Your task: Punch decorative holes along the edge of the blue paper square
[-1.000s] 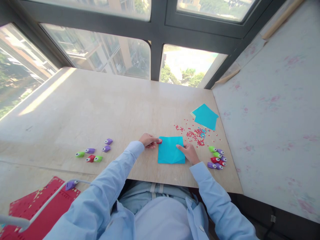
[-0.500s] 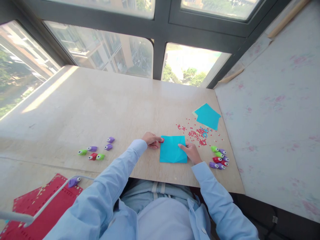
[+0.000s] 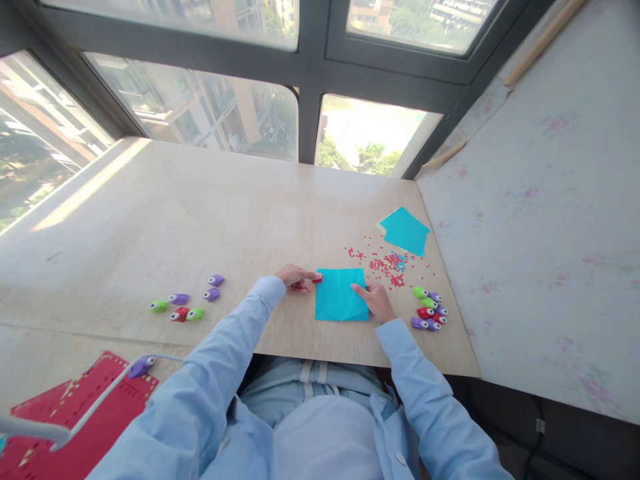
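Observation:
A blue square of creased paper (image 3: 340, 300) lies in front of me near the table's front edge. At its upper left edge, my left hand (image 3: 296, 277) grips a small red craft punch (image 3: 318, 277), the thumb on top and the fingers curled below; most of the punch is hidden. My right hand (image 3: 377, 299) pinches the paper's right edge, thumb on top and fingers underneath. Red and blue paper bits (image 3: 387, 265) are scattered just beyond the paper on the right.
Several eyed punches in purple, green and red (image 3: 429, 312) cluster on the right. More, including a green one (image 3: 159, 306), lie on the left. Blue sheets (image 3: 406, 231) rest at the back right. Red punched sheets (image 3: 85, 420) lie front left behind a white bar (image 3: 100, 403).
The view has shifted slightly, so the scene sits a little further left. Both hands keep the same grip on the punch and the paper.

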### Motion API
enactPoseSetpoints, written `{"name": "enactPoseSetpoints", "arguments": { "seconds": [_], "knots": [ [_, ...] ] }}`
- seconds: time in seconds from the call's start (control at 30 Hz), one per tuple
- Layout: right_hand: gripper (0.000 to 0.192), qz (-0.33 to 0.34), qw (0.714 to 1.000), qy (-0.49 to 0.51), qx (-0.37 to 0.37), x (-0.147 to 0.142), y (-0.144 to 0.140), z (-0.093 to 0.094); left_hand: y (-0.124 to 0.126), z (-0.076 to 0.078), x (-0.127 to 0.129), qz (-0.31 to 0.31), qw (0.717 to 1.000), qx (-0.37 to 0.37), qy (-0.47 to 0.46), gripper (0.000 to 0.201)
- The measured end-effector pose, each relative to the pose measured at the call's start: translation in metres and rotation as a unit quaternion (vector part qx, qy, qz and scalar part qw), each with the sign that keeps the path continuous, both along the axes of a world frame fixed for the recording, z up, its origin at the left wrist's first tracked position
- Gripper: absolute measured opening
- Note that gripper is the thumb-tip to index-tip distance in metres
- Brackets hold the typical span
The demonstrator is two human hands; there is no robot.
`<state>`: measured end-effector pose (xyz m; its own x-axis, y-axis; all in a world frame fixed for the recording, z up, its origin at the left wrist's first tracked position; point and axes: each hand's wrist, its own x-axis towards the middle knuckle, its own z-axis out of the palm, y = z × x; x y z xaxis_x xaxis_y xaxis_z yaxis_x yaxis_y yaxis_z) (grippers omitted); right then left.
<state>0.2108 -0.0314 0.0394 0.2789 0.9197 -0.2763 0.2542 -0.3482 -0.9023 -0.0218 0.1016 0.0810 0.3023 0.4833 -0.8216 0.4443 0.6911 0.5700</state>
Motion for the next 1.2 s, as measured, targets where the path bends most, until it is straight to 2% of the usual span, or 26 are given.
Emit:
{"name": "enactPoseSetpoints", "arguments": {
  "seconds": [0.2,0.4,0.53,0.6,0.67,0.73,0.8,0.9,1.0,1.07,1.13,1.2],
  "knots": [
    [0.043,-0.027,0.999,-0.008,0.015,0.004,-0.003,-0.002,0.001,-0.003,-0.003,0.009,1.0,-0.001,-0.022,0.035],
    [0.047,-0.038,0.999,-0.001,0.024,0.005,-0.01,0.007,0.002,-0.005,-0.002,0.028,0.999,0.012,-0.018,0.034],
    [0.049,-0.053,0.997,0.051,0.012,0.005,-0.026,0.014,0.001,-0.007,0.0,0.035,0.999,0.028,-0.015,0.039],
    [0.049,-0.07,0.992,0.105,0.006,0.006,-0.037,0.016,-0.005,-0.009,0.002,0.031,0.997,0.065,-0.001,0.043],
    [0.05,-0.1,0.984,0.146,0.014,0.009,-0.049,0.015,-0.014,-0.013,0.005,0.013,0.989,0.144,0.034,0.051],
    [0.052,-0.13,0.977,0.166,0.026,0.014,-0.059,0.012,-0.027,-0.017,0.007,0.001,0.969,0.236,0.071,0.06],
    [0.054,-0.146,0.975,0.166,0.03,0.018,-0.067,0.008,-0.04,-0.022,0.007,0.027,0.952,0.292,0.091,0.062],
    [0.052,-0.142,0.985,0.096,0.032,0.019,-0.072,0.002,-0.054,-0.03,0.004,0.056,0.903,0.408,0.125,0.057],
    [0.048,-0.126,0.99,-0.052,0.046,0.011,-0.071,-0.002,-0.056,-0.033,0.004,0.014,0.843,0.506,0.181,0.076],
    [0.048,-0.135,0.977,-0.154,0.061,0.003,-0.069,-0.005,-0.053,-0.032,0.006,-0.043,0.832,0.508,0.22,0.078],
    [0.051,-0.157,0.958,-0.229,0.074,-0.005,-0.067,-0.011,-0.05,-0.03,0.011,-0.091,0.831,0.489,0.249,0.062],
    [0.053,-0.165,0.943,-0.275,0.083,-0.012,-0.066,-0.016,-0.049,-0.028,0.015,-0.109,0.833,0.479,0.254,0.044]
  ]
}}
